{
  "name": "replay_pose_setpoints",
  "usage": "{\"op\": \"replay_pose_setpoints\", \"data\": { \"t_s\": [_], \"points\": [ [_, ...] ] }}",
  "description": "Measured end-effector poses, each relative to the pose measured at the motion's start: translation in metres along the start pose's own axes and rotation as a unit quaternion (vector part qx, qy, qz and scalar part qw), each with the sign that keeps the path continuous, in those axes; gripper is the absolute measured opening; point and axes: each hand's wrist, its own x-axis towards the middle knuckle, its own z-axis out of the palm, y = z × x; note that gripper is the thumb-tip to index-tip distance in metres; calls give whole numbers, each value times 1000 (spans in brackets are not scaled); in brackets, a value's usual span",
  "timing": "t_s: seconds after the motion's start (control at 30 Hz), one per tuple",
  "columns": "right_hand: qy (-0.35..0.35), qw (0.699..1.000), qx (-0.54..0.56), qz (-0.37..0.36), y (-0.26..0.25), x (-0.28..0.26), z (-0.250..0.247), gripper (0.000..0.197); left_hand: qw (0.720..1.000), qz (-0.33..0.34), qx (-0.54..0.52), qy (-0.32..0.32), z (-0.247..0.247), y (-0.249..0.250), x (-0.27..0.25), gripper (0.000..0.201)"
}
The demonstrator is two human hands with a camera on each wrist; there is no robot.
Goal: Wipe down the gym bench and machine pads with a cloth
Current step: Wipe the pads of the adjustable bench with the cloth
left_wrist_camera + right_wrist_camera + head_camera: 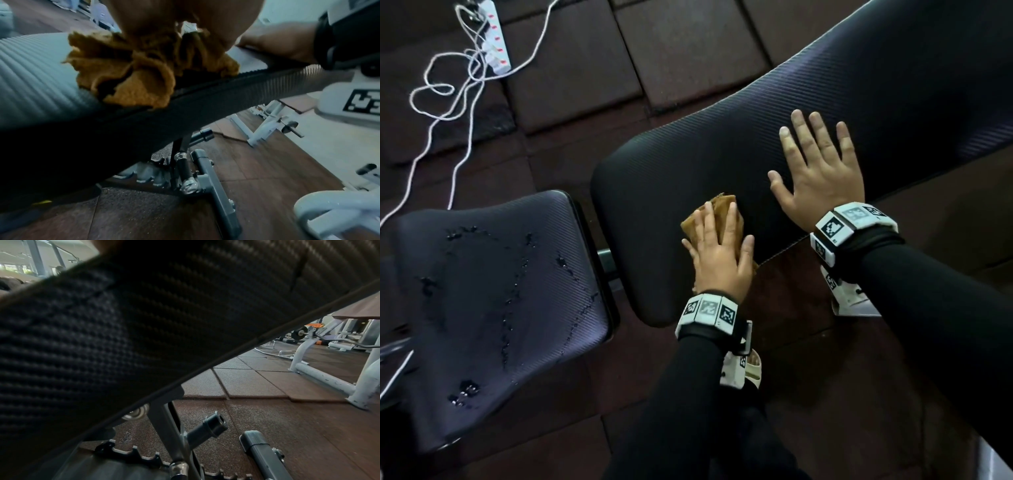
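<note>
my left hand (pixel 717 253) flat, pressing cloth (pixel 722 214) on back pad's (pixel 859 85) low end | right hand (pixel 822 171) spread flat, just up-pad | pad runs long up-right from cloth | wet seat pad (pixel 500 308) sits left, nearer left hand, prob next

floor: brown rubber tiles (pixel 571 65) | power strip (pixel 496 37) | grey frames (pixel 320 376) | perhaps windows (pixel 14 267)

Your cloth (pixel 720 212) was orange-brown. The bench back pad (pixel 825 85) was black with thin lines. Your sleeves (pixel 945 308) were black. Your wristbands (pixel 707 310) were white with black square marks. The floor tiles (pixel 571 68) were dark brown.
</note>
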Motion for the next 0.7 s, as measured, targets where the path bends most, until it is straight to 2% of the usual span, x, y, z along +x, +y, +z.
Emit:
{"op": "replay_pose_setpoints", "data": {
  "t_s": [0.07, 0.13, 0.2, 0.27, 0.33, 0.37, 0.43, 0.5, 0.6, 0.7],
  "points": [
    [2, 1000, 8, -1, 1, 1, 0, 59, 1000, 9, -3, -12, -2, -6, -1, 61],
    [0, 1000, 13, 0, 1, 0, 1, 59, 1000, -3, -22, 12, -12, -20, -6, 63],
    [-14, 1000, 17, 5, 0, 0, -1, 60, 998, -60, 0, 33, -23, -42, -15, 64],
    [-36, 999, 29, 13, 0, 1, -3, 61, 987, -154, 36, 33, -32, -68, -24, 60],
    [-48, 998, 38, 29, -1, 3, -7, 64, 971, -227, 73, 5, -38, -92, -32, 58],
    [-43, 997, 44, 43, -4, 2, -10, 64, 966, -243, 81, -18, -39, -102, -35, 59],
    [-22, 995, 64, 66, -19, -6, -16, 62, 965, -244, 78, -54, -41, -116, -40, 59],
    [-26, 995, 88, 42, -47, -24, -20, 59, 967, -233, 73, -70, -40, -122, -42, 58],
    [-75, 987, 137, -30, -94, -56, -20, 58, 967, -232, 75, -76, -37, -125, -41, 58],
    [-139, 980, 119, -75, -121, -76, -11, 58, 966, -230, 81, -82, -35, -125, -42, 57]
  ]
}}
